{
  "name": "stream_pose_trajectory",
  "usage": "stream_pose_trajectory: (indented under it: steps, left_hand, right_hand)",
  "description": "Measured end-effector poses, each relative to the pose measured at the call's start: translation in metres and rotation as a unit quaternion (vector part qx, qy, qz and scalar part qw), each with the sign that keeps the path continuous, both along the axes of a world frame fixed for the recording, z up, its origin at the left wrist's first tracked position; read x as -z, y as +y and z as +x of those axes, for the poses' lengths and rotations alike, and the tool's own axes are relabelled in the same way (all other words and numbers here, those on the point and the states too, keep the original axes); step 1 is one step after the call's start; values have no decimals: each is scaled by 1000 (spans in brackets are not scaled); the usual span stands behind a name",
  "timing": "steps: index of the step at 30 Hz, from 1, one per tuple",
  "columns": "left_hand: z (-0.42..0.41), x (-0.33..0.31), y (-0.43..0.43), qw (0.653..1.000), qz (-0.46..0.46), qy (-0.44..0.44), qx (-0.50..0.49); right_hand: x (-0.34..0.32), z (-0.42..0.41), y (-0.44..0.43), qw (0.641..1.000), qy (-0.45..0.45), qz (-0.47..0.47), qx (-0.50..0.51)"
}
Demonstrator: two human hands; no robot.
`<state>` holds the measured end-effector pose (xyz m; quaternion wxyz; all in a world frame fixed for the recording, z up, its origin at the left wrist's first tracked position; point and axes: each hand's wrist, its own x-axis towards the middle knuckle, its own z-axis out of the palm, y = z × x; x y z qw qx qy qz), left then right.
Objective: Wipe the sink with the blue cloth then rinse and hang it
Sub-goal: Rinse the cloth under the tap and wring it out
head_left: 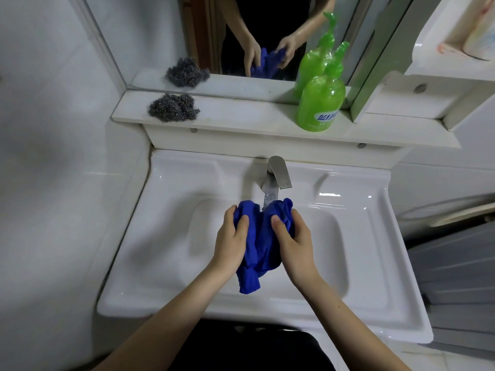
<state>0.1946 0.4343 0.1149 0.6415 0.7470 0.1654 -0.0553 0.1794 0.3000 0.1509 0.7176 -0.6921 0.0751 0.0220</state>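
Shelf above the sink point(171, 199), left end: steel wool pad point(174, 107), not involved.

Left grip point(231, 243): fingers curled round the left side of the blue cloth point(261, 245), thumb pressed on its front.

The cloth was bunched between both grips and held over the basin, just beneath the faucet point(277, 174) spout. Its lower end hung free toward the front rim. A pale streak under the spout may have been running water; could not confirm.

Right grip point(293, 245): fingers curled round the cloth's right side, thumb on top.

Shelf, right end: green soap bottle point(320, 103), upright and apart from both grips.

Judgement: the step in hand was the rinse, with the cloth worked under the spout. The next move would call for wringing, the grips twisting opposite ways over the basin so the runoff stays inside. After that, closing the tap if it was on, then hanging the cloth. No hook or rail was visible, so one would have to be found outside this view.
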Motion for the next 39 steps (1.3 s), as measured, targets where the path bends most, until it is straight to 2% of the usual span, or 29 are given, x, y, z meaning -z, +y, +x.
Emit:
stream_pose_trajectory:
  steps: [2,4,6,8,11,14,17,19,23,25,27,29,31,33,35,36,37,39]
  left_hand:
    - [4,2,9,982,-146,106,-52]
    - [4,3,17,934,-286,209,-53]
    - [1,8,19,923,-320,210,25]
    - [-2,10,17,937,-294,182,49]
    - [0,14,24,956,-254,145,-20]
    - [0,17,44,978,-171,107,-59]
    - [-1,14,69,992,-93,73,-39]
    - [-1,10,85,994,-87,57,-21]
    - [-5,11,104,985,-159,50,-37]
    - [-9,18,103,986,-139,67,-69]
    - [-12,26,101,990,-82,81,-84]
    - [-14,29,101,994,-40,64,-83]
    - [-15,25,105,996,18,27,-81]
    - [-15,24,108,989,138,-1,-50]
    - [-14,27,107,958,286,-1,0]
    - [-12,27,105,947,321,1,13]
    - [-10,25,103,947,321,-1,19]
    - [-5,17,98,977,211,-1,0]
  right_hand:
    - [-1,1,-3,1000,-4,-17,8]
    - [-1,2,-4,1000,0,-24,-2]
    - [-2,1,-3,999,-3,-32,-17]
    - [-3,0,-2,999,-9,-45,-16]
    - [-5,2,-11,997,-12,-72,15]
    - [-11,10,-26,995,-28,-90,44]
    - [-18,19,-42,990,-60,-110,71]
    - [-19,23,-51,985,-79,-132,79]
    - [-7,23,-64,972,-109,-189,88]
    - [7,22,-65,967,-75,-235,60]
    - [21,17,-61,963,-28,-267,27]
    - [27,13,-59,966,-20,-256,26]
    - [24,10,-60,979,-28,-198,39]
    - [20,10,-60,986,-29,-160,36]
    - [18,10,-57,988,-16,-150,23]
    - [18,10,-54,989,-8,-144,22]
    - [19,11,-53,990,-2,-137,30]
    - [20,14,-52,991,11,-118,56]
